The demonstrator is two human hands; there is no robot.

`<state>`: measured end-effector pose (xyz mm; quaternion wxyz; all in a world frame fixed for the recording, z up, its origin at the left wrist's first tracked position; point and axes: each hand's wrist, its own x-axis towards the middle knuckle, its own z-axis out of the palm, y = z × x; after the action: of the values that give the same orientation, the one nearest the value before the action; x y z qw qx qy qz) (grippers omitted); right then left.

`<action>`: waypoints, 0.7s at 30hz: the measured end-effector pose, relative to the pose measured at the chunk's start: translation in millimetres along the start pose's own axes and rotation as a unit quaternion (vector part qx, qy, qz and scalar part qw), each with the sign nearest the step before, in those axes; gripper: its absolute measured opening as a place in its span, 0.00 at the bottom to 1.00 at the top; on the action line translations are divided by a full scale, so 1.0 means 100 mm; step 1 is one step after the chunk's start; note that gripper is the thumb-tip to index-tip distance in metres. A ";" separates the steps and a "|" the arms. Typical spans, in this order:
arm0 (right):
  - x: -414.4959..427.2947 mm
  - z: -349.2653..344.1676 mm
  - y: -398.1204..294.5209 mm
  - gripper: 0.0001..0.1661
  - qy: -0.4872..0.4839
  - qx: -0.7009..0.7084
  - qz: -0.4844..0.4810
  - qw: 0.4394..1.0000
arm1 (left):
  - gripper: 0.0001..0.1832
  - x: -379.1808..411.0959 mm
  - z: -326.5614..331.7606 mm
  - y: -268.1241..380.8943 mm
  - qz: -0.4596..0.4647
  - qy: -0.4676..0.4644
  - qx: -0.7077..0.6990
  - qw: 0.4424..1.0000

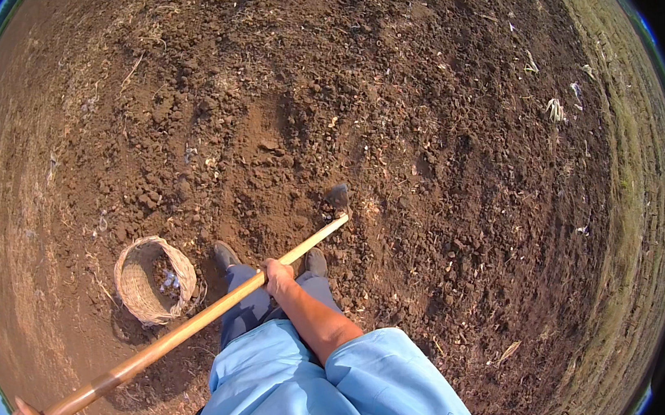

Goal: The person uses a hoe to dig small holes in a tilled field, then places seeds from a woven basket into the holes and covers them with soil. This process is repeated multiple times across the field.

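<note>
My right hand (278,276) is closed around the middle of a long wooden hoe handle (196,322), in front of my legs. At the lower left edge, part of my left hand (29,410) shows at the handle's rear end; most of it is cut off by the picture's rim. The dark metal hoe blade (339,196) rests on the loose soil just beyond my right shoe. A round wicker basket (187,271) stands on the ground to the left of my feet, with some whitish and dark bits inside, not clear enough to name.
Brown tilled soil (391,122) with clods and dry plant scraps spreads all round. My shoes (316,262) stand apart just behind the hoe blade. A pale dry husk (555,110) lies at the upper right. Along the right runs a strip of dry grass (624,241).
</note>
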<state>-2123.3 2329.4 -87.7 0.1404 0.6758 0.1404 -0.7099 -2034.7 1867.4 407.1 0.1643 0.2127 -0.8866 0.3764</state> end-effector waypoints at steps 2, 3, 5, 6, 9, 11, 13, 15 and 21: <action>0.03 -0.07 0.32 0.11 0.009 0.012 0.000 1.000 | 0.17 -0.17 0.08 0.07 0.084 -0.062 0.028 0.994; -0.01 -0.13 0.42 0.10 0.020 0.032 0.016 0.999 | 0.17 -0.29 0.10 0.14 0.150 -0.097 0.034 0.983; 0.05 -0.30 0.43 0.10 0.031 0.017 -0.010 0.999 | 0.20 -0.50 -0.29 0.77 0.329 -0.190 -0.039 0.924; 0.05 -0.39 0.33 0.09 0.038 0.007 -0.055 0.998 | 0.18 -0.68 -0.28 0.90 0.318 -0.303 -0.078 0.895; 0.64 -0.74 -0.16 0.09 0.063 -0.028 -0.192 0.979 | 0.17 -1.30 0.01 1.63 0.284 -0.435 -0.215 0.827; 0.82 -0.83 -0.78 0.09 0.076 0.033 -0.225 0.971 | 0.16 -1.56 0.37 2.21 0.339 -0.480 -0.113 0.801; 0.47 -0.77 -1.56 0.08 0.079 0.004 -0.257 0.963 | 0.17 -1.71 0.57 2.87 0.355 -0.492 -0.191 0.771; -0.01 -0.64 -2.21 0.08 0.059 0.001 -0.318 0.946 | 0.17 -1.69 0.47 3.53 0.365 -0.517 -0.258 0.730; -0.29 -0.57 -2.97 0.10 0.063 0.007 -0.436 0.898 | 0.18 -1.89 0.24 4.89 0.406 -0.553 -0.388 0.615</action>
<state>-2185.3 2624.8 -58.8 -0.1974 0.5913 0.4246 -0.6566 -2121.1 2203.9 13.2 -0.4598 -0.0845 -0.8688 -0.1631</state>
